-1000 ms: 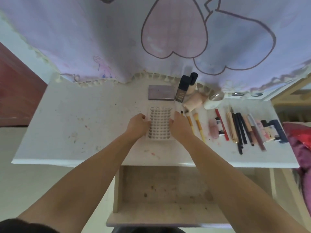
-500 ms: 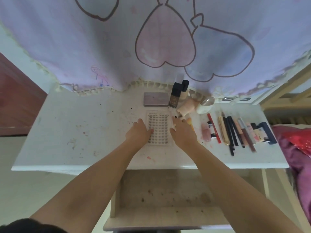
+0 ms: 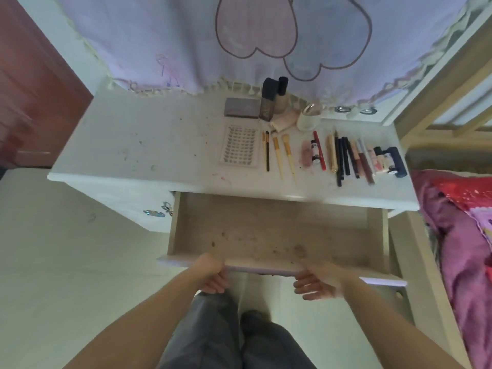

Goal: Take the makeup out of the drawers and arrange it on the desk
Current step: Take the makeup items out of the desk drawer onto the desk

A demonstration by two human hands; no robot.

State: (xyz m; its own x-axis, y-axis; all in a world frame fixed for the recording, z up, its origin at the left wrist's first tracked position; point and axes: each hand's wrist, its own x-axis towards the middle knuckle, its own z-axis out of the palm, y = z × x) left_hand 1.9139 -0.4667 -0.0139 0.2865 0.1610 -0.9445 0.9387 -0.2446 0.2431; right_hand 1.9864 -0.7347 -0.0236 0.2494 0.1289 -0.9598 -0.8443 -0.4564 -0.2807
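Note:
The wide drawer (image 3: 277, 235) stands pulled out under the white desk (image 3: 149, 139); its bottom shows only stains and crumbs. My left hand (image 3: 211, 275) and my right hand (image 3: 319, 282) both touch the drawer's front panel from below and in front, fingers fairly straight under its edge. On the desk lie a clear tray of false lashes (image 3: 240, 144), several brushes (image 3: 278, 153), a grey palette (image 3: 242, 108), two dark bottles (image 3: 269, 102), and a row of pencils and lip tubes (image 3: 346, 155).
A white cup (image 3: 308, 119) and a beige tube (image 3: 285, 121) stand behind the brushes. A pink-red quilt (image 3: 463, 235) lies at the right. A shut drawer with a glittery handle (image 3: 157, 210) sits at the left. My legs are below the drawer.
Both hands left the lash tray on the desk and dropped to the open drawer's front panel. The view pulled back and tilted down.

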